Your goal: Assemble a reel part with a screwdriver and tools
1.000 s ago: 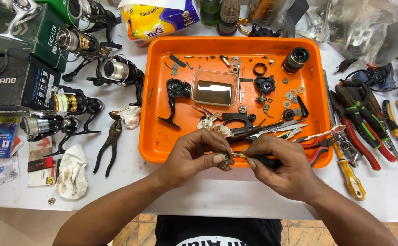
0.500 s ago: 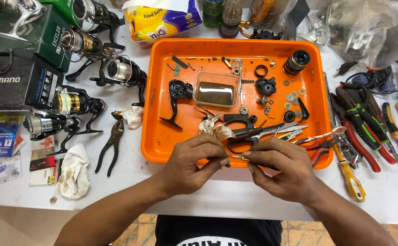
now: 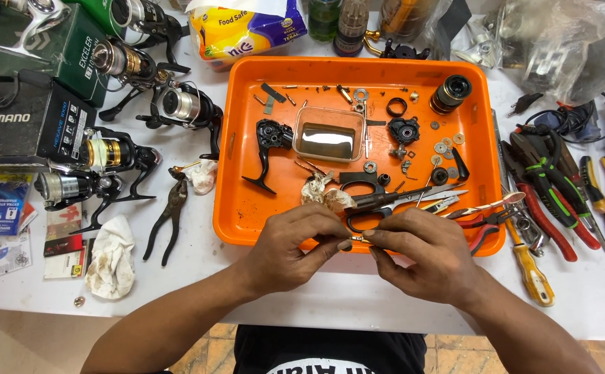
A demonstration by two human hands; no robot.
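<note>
A tiny brass-coloured part (image 3: 358, 239) is pinched between the fingertips of the left hand (image 3: 292, 242) and the right hand (image 3: 423, 260), both hands curled inward and meeting at the near rim of the orange tray (image 3: 237, 145); the part is judged to be held over the rim so that anything dropped lands in the tray; what kind of part it is cannot be told at this size. Just behind the hands, inside the tray, black-handled scissors (image 3: 385, 204) and a crumpled rag (image 3: 323, 194) are laid within easy reach; further in, a clear shallow dish (image 3: 329, 135) is set at the tray's middle, with washers and screws (image 3: 444, 147) scattered to its right, seemingly kept together there; a black reel body (image 3: 269, 142) lies to the dish's left. Outside the tray, to its left, dark pliers (image 3: 167, 218) and several spinning reels (image 3: 143, 104) are ranged; to its right, a yellow-handled screwdriver (image 3: 531, 273) and red and green pliers (image 3: 548, 201) are lined up.
</note>
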